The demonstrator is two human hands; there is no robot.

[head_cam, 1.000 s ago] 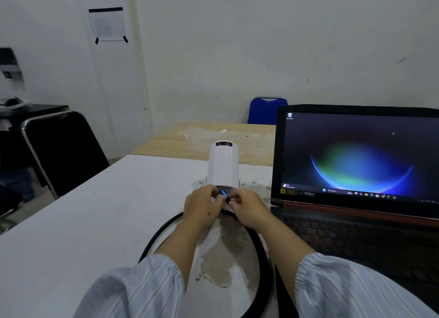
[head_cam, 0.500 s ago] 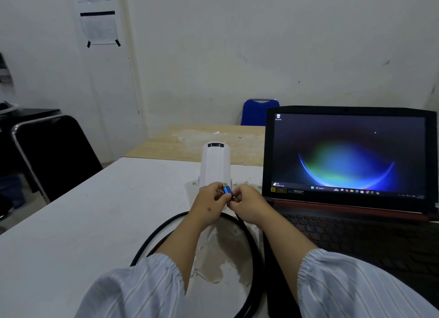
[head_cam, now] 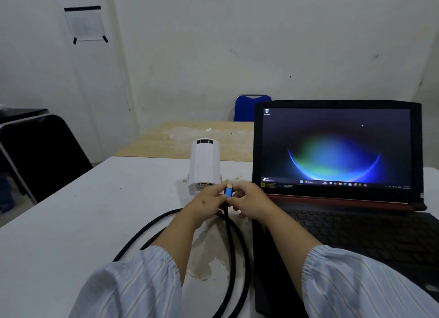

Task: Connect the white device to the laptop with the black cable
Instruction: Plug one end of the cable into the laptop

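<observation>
Two hands meet on one plug: your left hand (head_cam: 206,203) and your right hand (head_cam: 249,202) both pinch the blue-bodied connector with a gold metal tip (head_cam: 229,191) at the end of the thick black cable (head_cam: 229,234), fingers pressed together on its two sides. The gold tip points up and away from you, free of any socket. Straight down from the pinch the cable drops between your wrists, then runs toward you and swings out to the left in a wide loop that lies on the white tabletop (head_cam: 71,222); part of that loop passes under your left forearm.

Just beyond your left hand and a little to the left of the plug stands the white rounded plastic device (head_cam: 204,163), its near end showing a perforated grille and a row of dark ports. The plug tip is close to that end but does not touch it, and which port it faces you cannot tell from here.

Right of the grip sits the open black laptop with a red hinge strip (head_cam: 337,199), its screen lit with a blue and green arc; your right forearm lies along its left edge. Under your wrists the tabletop has a worn, peeling patch.

Your striped pale sleeves (head_cam: 133,287) fill the near edge. Farther off are a bare wooden table (head_cam: 190,137), a blue chair back (head_cam: 247,107), a black chair (head_cam: 40,151) to the far left, and a sheet of paper taped to the wall (head_cam: 84,23).
</observation>
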